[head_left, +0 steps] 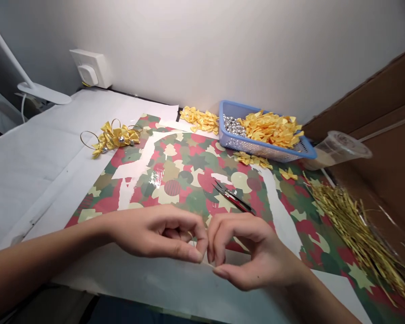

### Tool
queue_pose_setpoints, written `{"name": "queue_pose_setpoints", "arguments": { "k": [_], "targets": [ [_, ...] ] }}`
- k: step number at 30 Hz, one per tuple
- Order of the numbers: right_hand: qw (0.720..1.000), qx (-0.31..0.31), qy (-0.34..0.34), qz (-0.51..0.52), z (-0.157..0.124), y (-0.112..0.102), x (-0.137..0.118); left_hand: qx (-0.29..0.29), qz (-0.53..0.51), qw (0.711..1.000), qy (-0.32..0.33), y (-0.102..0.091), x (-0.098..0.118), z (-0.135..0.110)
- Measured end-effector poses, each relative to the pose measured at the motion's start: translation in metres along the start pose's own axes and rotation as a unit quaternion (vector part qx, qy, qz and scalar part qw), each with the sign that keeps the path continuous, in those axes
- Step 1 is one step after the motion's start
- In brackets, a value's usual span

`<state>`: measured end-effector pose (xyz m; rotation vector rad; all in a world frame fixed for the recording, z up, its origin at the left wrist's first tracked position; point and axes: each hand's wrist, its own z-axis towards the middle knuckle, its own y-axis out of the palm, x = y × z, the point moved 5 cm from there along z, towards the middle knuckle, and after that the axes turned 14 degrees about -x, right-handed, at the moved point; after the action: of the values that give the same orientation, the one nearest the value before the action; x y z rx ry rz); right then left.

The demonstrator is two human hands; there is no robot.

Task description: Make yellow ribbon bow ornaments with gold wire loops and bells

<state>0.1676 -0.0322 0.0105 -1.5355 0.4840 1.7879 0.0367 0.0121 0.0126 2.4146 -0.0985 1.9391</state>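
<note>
Nearest us, along the bottom of the frame, our left hand [158, 234] and right hand [246, 252] meet just below the middle, their fingertips almost touching. Each grip is nearly closed, thumb against fingers, and together they pinch what looks like a thin pale strand [209, 264], too fine to make out further. Under the hands lies a sheet of red and green patterned wrapping paper [189, 180], and on it, just above the right hand, rest small red-handled snips [234, 198]. Toward the upper right of centre sits a blue plastic basket [224, 121] holding yellow ribbon bows [270, 128] and silver beads [232, 126], with loose bows [199, 119] just beside it. At the left lies a gold bow cluster [113, 138] with wire loops. At the lower right is a heap of gold tinsel strands [351, 229], and a plastic cup [337, 150] lies tilted just right of the basket. A wall socket [89, 67] shows at the upper left.
</note>
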Motion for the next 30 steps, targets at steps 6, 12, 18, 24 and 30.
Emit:
{"name": "queue_pose_setpoints", "arguments": {
  "k": [6, 12, 18, 24, 30],
  "targets": [
    [0.996, -0.016, 0.003, 0.083, -0.001, 0.005, 0.011, -0.013, 0.018, 1.000, -0.012, 0.007, 0.003, -0.001],
    [0.992, -0.036, -0.007, 0.118, 0.002, 0.009, 0.015, -0.037, -0.015, 0.999, 0.004, 0.014, 0.004, -0.002],
    [0.989, -0.055, -0.032, 0.130, 0.007, 0.007, 0.014, -0.040, -0.011, 0.999, -0.015, 0.016, 0.003, -0.005],
    [0.992, -0.068, -0.030, 0.107, 0.010, 0.001, 0.018, -0.027, 0.013, 0.999, -0.027, 0.010, 0.001, -0.008],
    [0.995, -0.078, -0.049, 0.046, 0.014, -0.009, 0.013, -0.017, 0.030, 0.999, -0.017, 0.006, 0.000, -0.007]
  ]
}}
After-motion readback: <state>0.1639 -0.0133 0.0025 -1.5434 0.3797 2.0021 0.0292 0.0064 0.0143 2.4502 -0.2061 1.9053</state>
